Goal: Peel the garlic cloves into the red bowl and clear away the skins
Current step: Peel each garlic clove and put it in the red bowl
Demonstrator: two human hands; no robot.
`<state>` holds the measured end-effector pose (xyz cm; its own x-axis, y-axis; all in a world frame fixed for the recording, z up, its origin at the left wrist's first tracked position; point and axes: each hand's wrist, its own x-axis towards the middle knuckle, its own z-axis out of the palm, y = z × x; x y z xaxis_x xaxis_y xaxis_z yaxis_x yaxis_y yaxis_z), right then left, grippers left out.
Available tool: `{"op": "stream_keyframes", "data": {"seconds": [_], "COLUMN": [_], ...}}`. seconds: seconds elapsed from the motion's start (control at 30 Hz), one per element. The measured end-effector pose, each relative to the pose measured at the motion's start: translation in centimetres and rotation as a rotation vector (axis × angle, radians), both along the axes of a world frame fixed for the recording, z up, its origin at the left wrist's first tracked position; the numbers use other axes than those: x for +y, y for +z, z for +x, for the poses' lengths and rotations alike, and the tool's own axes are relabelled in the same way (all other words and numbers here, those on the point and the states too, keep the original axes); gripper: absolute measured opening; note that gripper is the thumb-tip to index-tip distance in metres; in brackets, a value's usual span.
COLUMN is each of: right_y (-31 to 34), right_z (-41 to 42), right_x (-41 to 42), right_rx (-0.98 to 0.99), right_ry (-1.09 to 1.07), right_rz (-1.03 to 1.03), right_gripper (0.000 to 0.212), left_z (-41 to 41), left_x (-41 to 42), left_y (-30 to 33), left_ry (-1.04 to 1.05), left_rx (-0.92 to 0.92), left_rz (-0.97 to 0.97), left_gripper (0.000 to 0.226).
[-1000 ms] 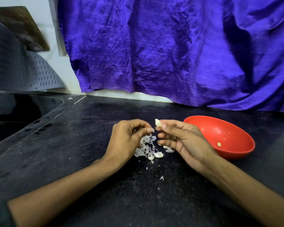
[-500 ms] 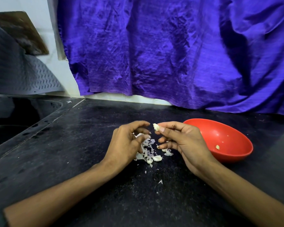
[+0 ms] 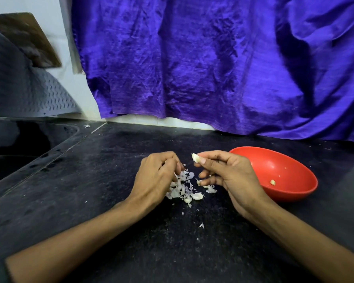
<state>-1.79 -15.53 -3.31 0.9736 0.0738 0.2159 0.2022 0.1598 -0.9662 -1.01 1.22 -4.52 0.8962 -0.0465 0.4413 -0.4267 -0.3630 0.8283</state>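
Fingers of the right hand [image 3: 231, 176] are pinching one garlic clove [image 3: 195, 158] at thumb and forefinger, its long axis tilting up and leftward, held above the skins [image 3: 182, 185]. The left hand [image 3: 157, 174] is curling down over the skin pile on the black counter [image 3: 90, 180], possibly holding a scrap; I cannot tell. Beside the right wrist, the red bowl [image 3: 290, 190] is holding one peeled clove [image 3: 272, 182].
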Motion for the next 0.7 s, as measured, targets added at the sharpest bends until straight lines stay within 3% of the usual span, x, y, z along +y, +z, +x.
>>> {"op": "stream_keyframes", "data": {"seconds": [0.1, 0.23, 0.43, 0.7], "right_y": [-0.08, -0.16, -0.29, -0.23], "right_z": [0.06, 0.07, 0.06, 0.05], "right_x": [-0.05, -0.10, -0.12, -0.04], "right_rx": [-0.002, -0.012, -0.046, -0.217], "right_ry": [0.001, 0.003, -0.007, -0.059], "right_rz": [0.003, 0.007, -0.015, -0.252], "right_gripper": [0.013, 0.016, 0.012, 0.013], "left_z": [0.01, 0.24, 0.19, 0.56], "left_x": [-0.05, -0.23, -0.44, -0.22], "left_y": [0.07, -0.32, -0.40, -0.58], "left_ry": [0.000, -0.094, -0.209, -0.198], "left_rx": [0.028, 0.016, 0.045, -0.012], "left_rz": [-0.016, -0.030, -0.195, -0.282], "left_gripper": [0.034, 0.016, 0.016, 0.011]}}
